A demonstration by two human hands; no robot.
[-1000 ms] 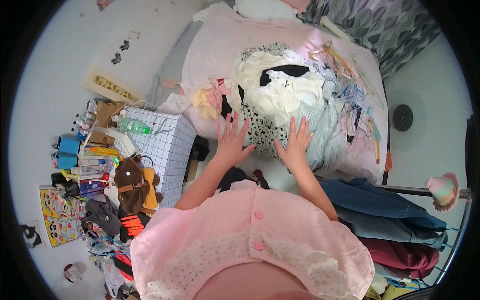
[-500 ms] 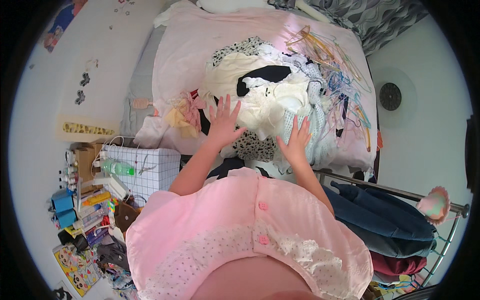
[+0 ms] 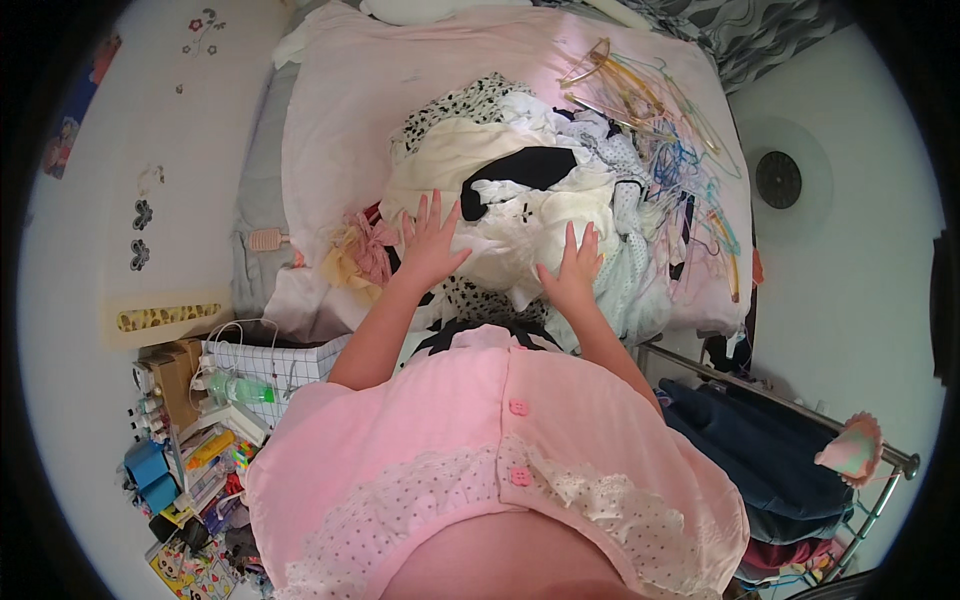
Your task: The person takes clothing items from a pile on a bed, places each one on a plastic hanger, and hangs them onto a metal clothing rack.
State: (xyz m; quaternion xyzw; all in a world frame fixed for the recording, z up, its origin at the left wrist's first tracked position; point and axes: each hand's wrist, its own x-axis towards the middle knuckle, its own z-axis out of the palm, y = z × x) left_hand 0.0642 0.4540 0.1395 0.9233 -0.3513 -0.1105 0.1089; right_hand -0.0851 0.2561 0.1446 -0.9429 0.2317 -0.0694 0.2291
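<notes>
Both hands have come farther over the near side of the clothes pile (image 3: 495, 238) since the earlier frames, and the whole view has shifted. Left of the pile lies a pink hairbrush (image 3: 266, 240), then a crumpled bundle of pink and yellow cloth (image 3: 370, 250); a shove that way could bury the bundle. The left hand (image 3: 430, 248) is palm down, fingers spread, at the pile's near left; I cannot tell how firmly it touches. The pile is a soft, rounded heap on the pale pink bedsheet (image 3: 335, 120): creased cream and white layers, a smooth black garment (image 3: 535, 170) across its top, black-spotted fabric (image 3: 470, 100) at its far edge. The right hand (image 3: 574, 275), apart from the left, also spreads its fingers over the pile's near side, gripping nothing. Pale, light fabric (image 3: 630, 285) trails down the pile's right; farther right, thin, hooked hangers (image 3: 678, 165) lie tangled, so a sideways sweep might snag that delicate cloth.
</notes>
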